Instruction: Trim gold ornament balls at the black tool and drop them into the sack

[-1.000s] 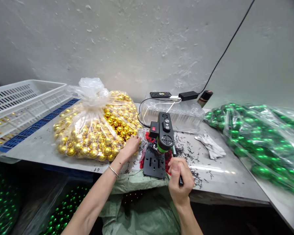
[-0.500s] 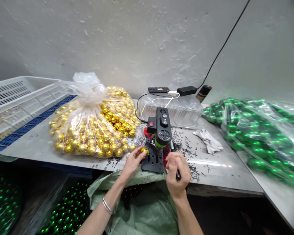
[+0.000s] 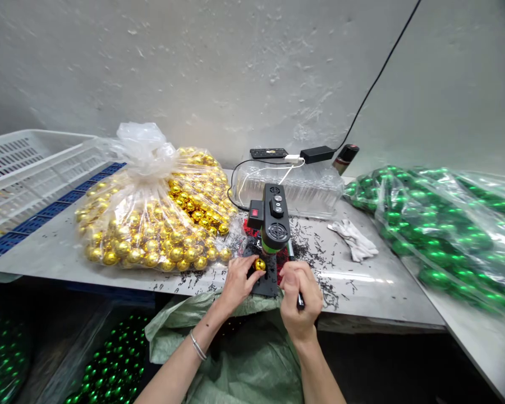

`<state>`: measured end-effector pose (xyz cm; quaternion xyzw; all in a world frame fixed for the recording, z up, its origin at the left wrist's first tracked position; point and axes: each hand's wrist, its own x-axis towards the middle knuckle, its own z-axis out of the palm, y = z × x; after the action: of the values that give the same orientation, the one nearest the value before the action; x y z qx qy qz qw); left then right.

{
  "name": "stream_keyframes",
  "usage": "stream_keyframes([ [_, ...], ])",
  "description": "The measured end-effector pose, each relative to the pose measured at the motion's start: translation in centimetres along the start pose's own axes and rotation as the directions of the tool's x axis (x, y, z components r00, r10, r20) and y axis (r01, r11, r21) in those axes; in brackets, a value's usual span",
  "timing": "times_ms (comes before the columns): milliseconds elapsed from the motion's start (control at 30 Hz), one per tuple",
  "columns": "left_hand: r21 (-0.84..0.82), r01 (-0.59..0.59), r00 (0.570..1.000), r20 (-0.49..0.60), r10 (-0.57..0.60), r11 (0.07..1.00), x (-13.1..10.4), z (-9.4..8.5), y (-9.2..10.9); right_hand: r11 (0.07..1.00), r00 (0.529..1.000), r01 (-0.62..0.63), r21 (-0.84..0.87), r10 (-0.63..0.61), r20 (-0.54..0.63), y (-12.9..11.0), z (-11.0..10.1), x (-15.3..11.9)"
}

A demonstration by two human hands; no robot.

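Between the thumb and fingers of my left hand [image 3: 240, 279] is a shiny gold ball [image 3: 260, 264], held over the slotted black base plate [image 3: 266, 286] in front of a small black machine [image 3: 276, 217]. My right hand [image 3: 302, 294] is wrapped round a rod-like lever with a black grip [image 3: 301, 303], on the machine's right side. The machine has a red switch and two round vents on top. Where the ball meets the underside of the machine head cannot be made out.
A clear bag of gold balls [image 3: 151, 235] stands left, beside a white crate [image 3: 37, 185]. Green balls in plastic [image 3: 437, 224] lie right, near a white glove [image 3: 353, 240]. Black scraps litter the table. A clear plastic box [image 3: 294, 191] stands behind; a green sack [image 3: 244, 365] hangs in front.
My left hand has brought the gold ball rightward over the base plate, closer beneath the machine head. My right hand stays on the lever. The view has shifted slightly.
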<state>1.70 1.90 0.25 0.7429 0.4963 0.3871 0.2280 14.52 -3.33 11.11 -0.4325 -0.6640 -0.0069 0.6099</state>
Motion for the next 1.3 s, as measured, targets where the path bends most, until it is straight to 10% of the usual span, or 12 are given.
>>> stream_keyframes([
  [767,-0.023,-0.085,0.996,-0.016,0.084,0.996,0.1,1.0,-1.2,0.960,0.968,0.250,-0.130,-0.250,0.012,5.9,2.2,-6.1],
  [1033,-0.040,-0.105,0.994,-0.024,0.104,0.994,-0.1,0.7,-0.7,1.000,0.999,0.004,-0.011,-0.005,-0.038,1.1,0.1,-0.2],
  [1300,0.140,-0.291,0.954,0.112,0.277,0.946,-4.2,-4.2,0.9,0.999,0.999,-0.038,0.026,0.039,-0.008,0.0,-0.3,0.7],
])
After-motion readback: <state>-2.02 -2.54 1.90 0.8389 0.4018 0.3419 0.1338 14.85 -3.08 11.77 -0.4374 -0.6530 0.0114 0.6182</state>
